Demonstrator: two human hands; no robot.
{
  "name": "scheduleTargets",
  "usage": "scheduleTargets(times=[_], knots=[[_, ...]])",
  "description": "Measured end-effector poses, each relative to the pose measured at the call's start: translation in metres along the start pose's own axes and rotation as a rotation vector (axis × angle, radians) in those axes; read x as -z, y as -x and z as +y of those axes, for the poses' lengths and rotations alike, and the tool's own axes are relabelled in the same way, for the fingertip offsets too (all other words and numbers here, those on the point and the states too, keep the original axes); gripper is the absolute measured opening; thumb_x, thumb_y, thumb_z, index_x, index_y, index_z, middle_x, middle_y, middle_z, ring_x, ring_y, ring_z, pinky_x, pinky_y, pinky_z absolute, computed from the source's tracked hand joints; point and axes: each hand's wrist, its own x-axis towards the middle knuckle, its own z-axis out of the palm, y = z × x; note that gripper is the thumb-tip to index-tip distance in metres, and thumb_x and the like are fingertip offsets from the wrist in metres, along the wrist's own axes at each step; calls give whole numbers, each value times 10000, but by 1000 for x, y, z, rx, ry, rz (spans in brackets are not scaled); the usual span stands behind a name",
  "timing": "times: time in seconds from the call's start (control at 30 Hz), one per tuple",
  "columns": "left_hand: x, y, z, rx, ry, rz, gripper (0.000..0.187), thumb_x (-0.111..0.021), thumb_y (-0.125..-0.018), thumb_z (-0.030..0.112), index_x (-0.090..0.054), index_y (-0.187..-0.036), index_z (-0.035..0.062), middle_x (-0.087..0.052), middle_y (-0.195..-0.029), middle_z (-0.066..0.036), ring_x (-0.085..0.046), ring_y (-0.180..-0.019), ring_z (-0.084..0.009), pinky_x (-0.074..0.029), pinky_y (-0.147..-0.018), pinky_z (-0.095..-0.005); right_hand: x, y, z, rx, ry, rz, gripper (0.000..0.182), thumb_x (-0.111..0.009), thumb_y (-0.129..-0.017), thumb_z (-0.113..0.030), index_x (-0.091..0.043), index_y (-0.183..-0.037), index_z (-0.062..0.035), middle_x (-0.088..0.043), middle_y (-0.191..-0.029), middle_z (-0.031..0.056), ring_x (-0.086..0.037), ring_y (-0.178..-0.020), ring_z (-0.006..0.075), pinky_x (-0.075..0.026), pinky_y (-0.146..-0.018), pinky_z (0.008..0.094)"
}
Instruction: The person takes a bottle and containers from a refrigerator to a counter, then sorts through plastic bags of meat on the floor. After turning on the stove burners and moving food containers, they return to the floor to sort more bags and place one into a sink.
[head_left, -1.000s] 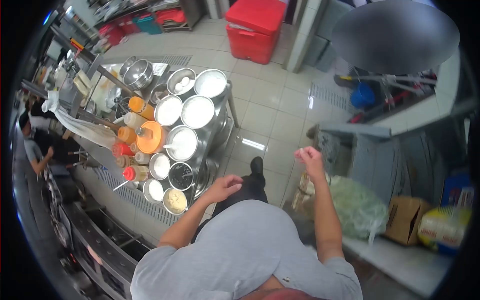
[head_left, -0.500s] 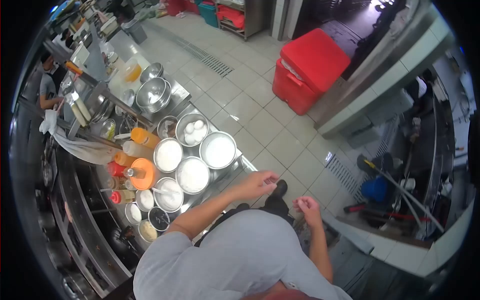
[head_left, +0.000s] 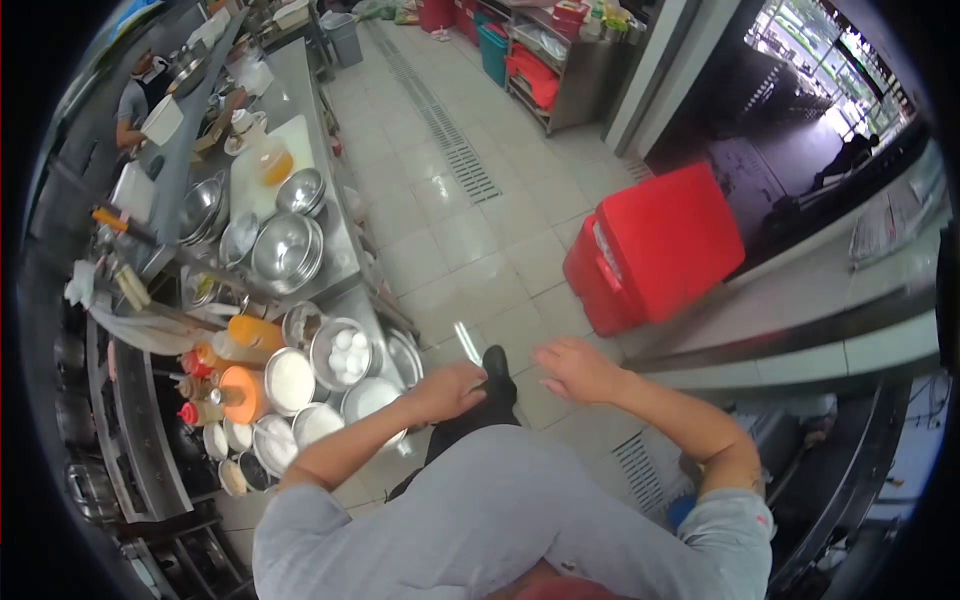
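A person in a grey shirt (head_left: 470, 500) stands on a tiled kitchen floor (head_left: 450, 235), one dark shoe (head_left: 497, 363) forward, between a steel counter (head_left: 350, 302) and a red cooler box (head_left: 668, 245). The left hand (head_left: 447, 392), fingers curled, is just beside a metal bowl (head_left: 347, 396) of something white at the counter's edge; nothing shows in its grasp, though the palm is hidden. The right hand (head_left: 578, 370), fingers loosely bent and spread, holds nothing and hangs near the cooler's lower corner, apart from it. Good footwork here would seem to call for short, flat strides on tiles that shine in places, with the left elbow tucked so that the forearm misses the bowl rims, the egg bowl (head_left: 325, 369) among them, and the right hand kept in from the cooler's side.
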Motion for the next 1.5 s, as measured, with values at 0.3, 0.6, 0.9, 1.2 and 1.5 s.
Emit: scheduleTargets(times=[0.3,0.6,0.9,1.2,1.5], knots=[[88,-196,-80,270,392,382,278,-668,-903,182,-644,-1117,6,-666,-1012,-146,-675,-893,-241,-530,-781,-343,17,-75,183,-696,-352,581,188,-676,-882,-141,-683,-1009,-3,-705,-888,120,-684,-801,205,-531,-710,317],[241,-354,-290,370,-128,41,353,-692,-860,239,-612,-1141,41,-658,-981,-182,-645,-906,-371,-526,-810,-439,53,-144,400,-664,-303,210,135,-676,-870,-154,-693,-927,-32,-696,-842,146,-694,-790,290,-545,-729,375],[154,-313,-564,1224,367,35,217,-610,-832,273,-681,-865,70,-672,-838,-138,-661,-773,-313,-515,-684,-455,144,-451,656,-328,-202,101,190,-676,-881,-228,-689,-860,-39,-678,-822,158,-663,-778,347,-525,-692,411],[239,-436,-626,1575,1052,-66,248,-608,-881,283,-657,-832,45,-658,-697,-111,-647,-585,-245,-524,-513,-422,180,-823,800,-287,-363,239,267,-703,-854,-180,-643,-1074,-41,-688,-995,150,-681,-832,283,-533,-727,375],[635,-634,-957,1348,432,346,397,-567,-911,383,-673,-786,21,-675,-675,-130,-658,-552,-248,-540,-532,-399,148,-867,1009,-805,-133,17,258,-708,-798,-251,-691,-922,-25,-698,-921,177,-673,-838,348,-535,-762,429]])
